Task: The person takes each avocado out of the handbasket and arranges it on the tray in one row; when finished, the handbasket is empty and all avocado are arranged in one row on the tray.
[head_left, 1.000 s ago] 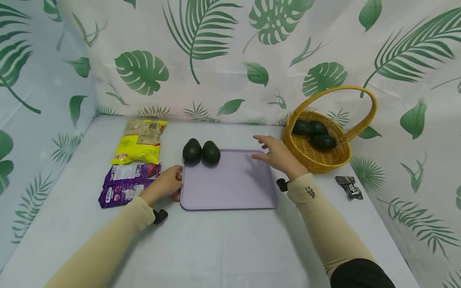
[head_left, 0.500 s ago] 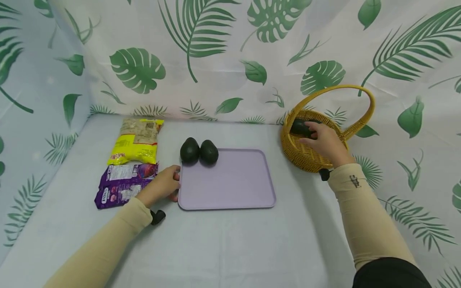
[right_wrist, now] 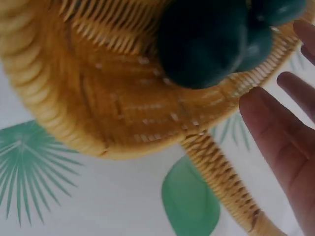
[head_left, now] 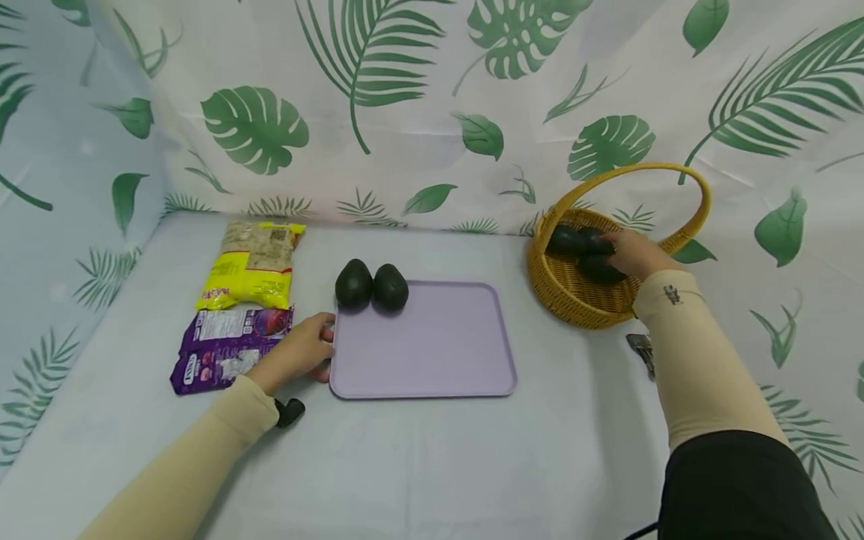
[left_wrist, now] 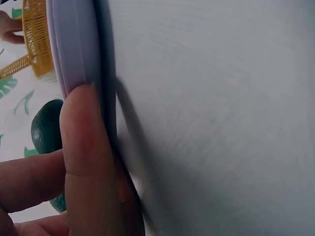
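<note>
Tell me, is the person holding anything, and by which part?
The left grip touches the tray at its left edge; whether it holds on, I can't tell. The right grip, by the avocados, holds nothing.

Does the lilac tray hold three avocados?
No, only two avocados rest on the lilac tray, near its far left corner.
</note>
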Motion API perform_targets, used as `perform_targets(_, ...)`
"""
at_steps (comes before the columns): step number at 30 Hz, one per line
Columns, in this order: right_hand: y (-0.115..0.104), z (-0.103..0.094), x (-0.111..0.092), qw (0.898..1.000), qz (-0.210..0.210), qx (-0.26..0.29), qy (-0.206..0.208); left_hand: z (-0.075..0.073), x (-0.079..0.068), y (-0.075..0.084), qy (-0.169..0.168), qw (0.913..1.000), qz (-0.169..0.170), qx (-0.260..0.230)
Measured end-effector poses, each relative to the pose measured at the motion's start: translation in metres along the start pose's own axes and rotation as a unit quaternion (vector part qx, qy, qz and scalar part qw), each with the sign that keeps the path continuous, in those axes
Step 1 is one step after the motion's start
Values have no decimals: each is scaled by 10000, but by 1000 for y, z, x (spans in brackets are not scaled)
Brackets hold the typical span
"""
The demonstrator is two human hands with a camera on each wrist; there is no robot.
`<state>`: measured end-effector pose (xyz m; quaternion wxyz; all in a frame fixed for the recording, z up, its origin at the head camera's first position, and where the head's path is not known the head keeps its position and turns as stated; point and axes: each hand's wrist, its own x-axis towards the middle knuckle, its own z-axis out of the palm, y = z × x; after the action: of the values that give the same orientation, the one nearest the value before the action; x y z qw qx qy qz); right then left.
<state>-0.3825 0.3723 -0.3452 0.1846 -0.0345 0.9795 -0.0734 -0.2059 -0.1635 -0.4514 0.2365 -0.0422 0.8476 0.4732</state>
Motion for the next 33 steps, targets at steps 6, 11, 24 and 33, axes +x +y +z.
perform_targets(6,13,11,2,9981,140,81,-597,0,-1,-2,24,9998,155,-114)
perform_targets(11,12,15,0,9980,171,30,-604,0,0,-2,37,9998,170,-90)
perform_targets(24,11,27,9,9976,357,59,-590,0,2,-4,83,9995,192,-227)
perform_targets(33,10,28,12,9970,493,83,-586,-1,2,-4,53,9996,132,-262)
